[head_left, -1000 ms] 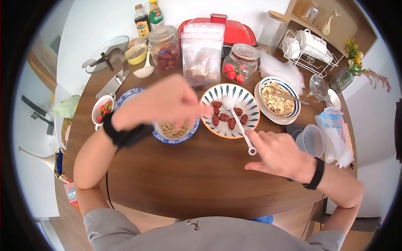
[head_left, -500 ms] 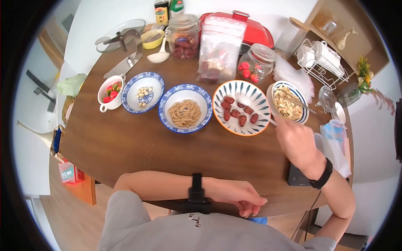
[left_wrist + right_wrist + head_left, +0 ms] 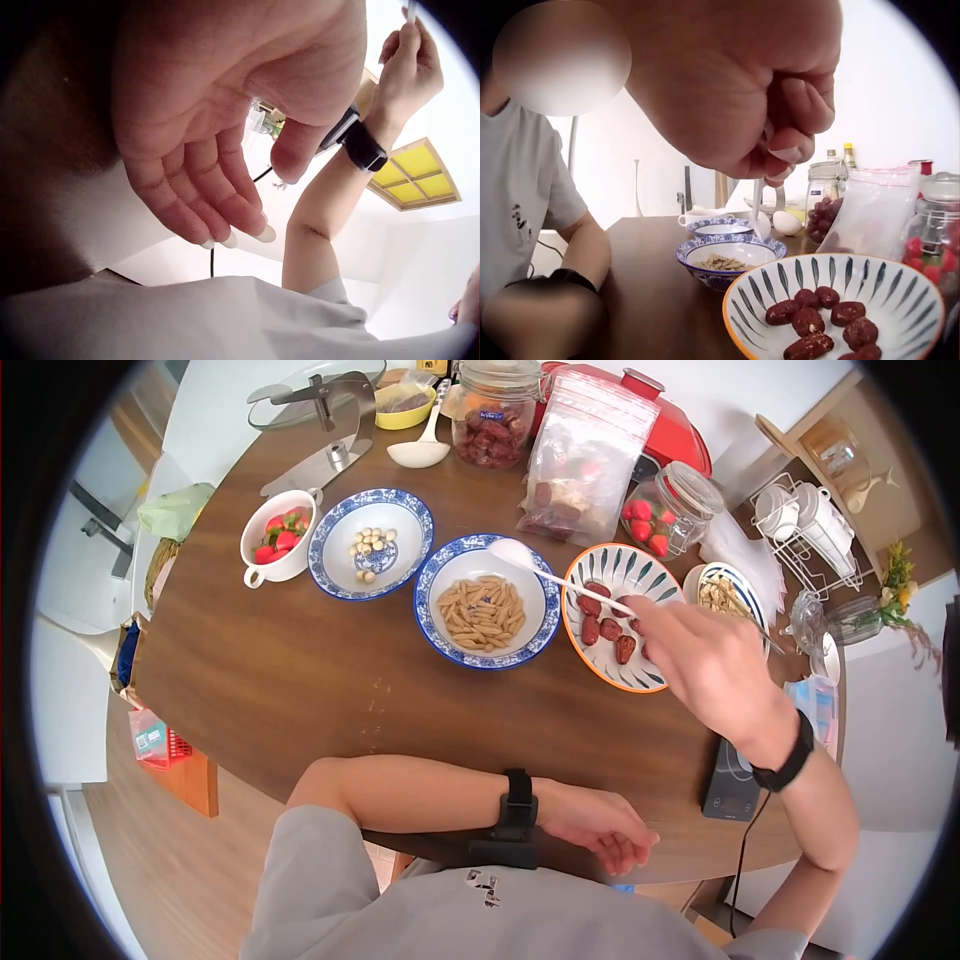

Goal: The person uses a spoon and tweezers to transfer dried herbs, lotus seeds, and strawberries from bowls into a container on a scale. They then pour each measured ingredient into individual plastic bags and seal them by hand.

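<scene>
My right hand [image 3: 715, 675] grips the handle of a white spoon [image 3: 570, 582] above a striped plate [image 3: 640, 565] of red dates [image 3: 610, 628]. The spoon's head overlaps the far rim of a blue-and-white bowl [image 3: 430, 622] that holds tan, finger-shaped pieces [image 3: 482, 615]. In the right wrist view, the fingers curl round the spoon [image 3: 757, 206], which points down towards that bowl, and the dates lie below the hand. My left hand [image 3: 597, 825] stays at the table's front edge, holding nothing; its fingers [image 3: 236, 191] hang loosely bent in the left wrist view.
To the left stand a blue-and-white bowl [image 3: 325, 560] with pale round seeds and a two-handled cup [image 3: 262, 572] of strawberries. Behind are a ladle [image 3: 418, 454], a date jar [image 3: 495, 420], zip bags [image 3: 585, 460] and a strawberry jar [image 3: 690, 510]. A black scale [image 3: 730, 790] lies at the right.
My left hand has come back from over the bowls to the table's front edge. The right hand has taken hold of the spoon, lifted it off the date plate and swung its head left.
</scene>
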{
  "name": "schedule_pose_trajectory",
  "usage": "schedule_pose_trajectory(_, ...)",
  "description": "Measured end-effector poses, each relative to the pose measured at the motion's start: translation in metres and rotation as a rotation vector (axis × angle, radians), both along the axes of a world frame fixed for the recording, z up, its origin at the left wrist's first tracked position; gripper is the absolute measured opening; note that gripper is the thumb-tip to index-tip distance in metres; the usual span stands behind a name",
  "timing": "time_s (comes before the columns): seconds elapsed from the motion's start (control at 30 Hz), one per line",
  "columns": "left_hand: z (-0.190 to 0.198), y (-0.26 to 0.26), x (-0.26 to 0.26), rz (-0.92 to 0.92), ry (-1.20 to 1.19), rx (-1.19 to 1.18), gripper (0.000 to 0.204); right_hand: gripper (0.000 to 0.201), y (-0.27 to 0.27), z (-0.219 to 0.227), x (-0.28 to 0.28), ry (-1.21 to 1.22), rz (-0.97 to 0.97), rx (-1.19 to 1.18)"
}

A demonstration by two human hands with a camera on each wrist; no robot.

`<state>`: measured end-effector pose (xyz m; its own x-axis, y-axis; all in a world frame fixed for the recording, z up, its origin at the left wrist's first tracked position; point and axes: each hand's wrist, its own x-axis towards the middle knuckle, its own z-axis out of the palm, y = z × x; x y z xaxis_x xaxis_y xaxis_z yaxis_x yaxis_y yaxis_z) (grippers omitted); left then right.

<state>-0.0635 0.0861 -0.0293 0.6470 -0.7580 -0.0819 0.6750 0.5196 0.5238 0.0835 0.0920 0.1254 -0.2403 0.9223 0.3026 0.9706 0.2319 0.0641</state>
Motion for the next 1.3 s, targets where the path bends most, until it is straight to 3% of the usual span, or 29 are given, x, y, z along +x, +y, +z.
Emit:
schedule_pose_trajectory(0.1,-0.002,-0.001,0.001,0.001,-0.010,-0.015,0.032,0.034,0.018,-0.012,-0.001,-0.190,0.044,-0.027)
schedule_pose_trajectory(0.23,-0.003,-0.001,-0.001,0.021,-0.006,-0.022,0.031,0.036,0.007,-0.014,-0.004,-0.226,0.058,-0.111)
schedule_pose_trajectory(0.33,-0.007,-0.004,0.000,0.018,-0.009,-0.043,0.031,0.037,-0.012,-0.012,-0.016,-0.027,-0.020,-0.233)
schedule_pose_trajectory(0.43,-0.004,-0.004,-0.001,0.026,-0.032,-0.026,0.031,0.034,-0.022,-0.020,-0.025,0.407,-0.106,-0.286)
schedule_pose_trajectory(0.47,-0.004,-0.004,-0.001,0.026,-0.031,-0.027,0.031,0.034,-0.022,-0.024,-0.027,0.407,-0.106,-0.288)
schedule_pose_trajectory(0.53,-0.006,-0.005,-0.001,0.020,-0.036,-0.032,0.030,0.032,-0.022,-0.030,-0.033,0.664,-0.182,-0.352)
schedule_pose_trajectory(0.77,-0.005,-0.006,-0.001,0.047,-0.016,-0.030,0.026,0.025,-0.012,-0.046,-0.043,1.060,-0.329,-0.437)
schedule_pose_trajectory(0.83,-0.005,-0.006,-0.001,0.031,-0.017,-0.020,0.025,0.024,-0.007,-0.048,-0.039,1.269,-0.420,-0.612)
schedule_pose_trajectory(1.07,-0.003,-0.005,0.000,0.030,-0.024,0.002,0.024,0.024,0.001,-0.044,-0.039,1.508,-0.492,-0.786)
schedule_pose_trajectory(1.3,-0.003,-0.005,-0.001,0.042,-0.037,-0.003,0.021,0.022,-0.001,-0.060,-0.041,1.594,-0.474,-0.775)
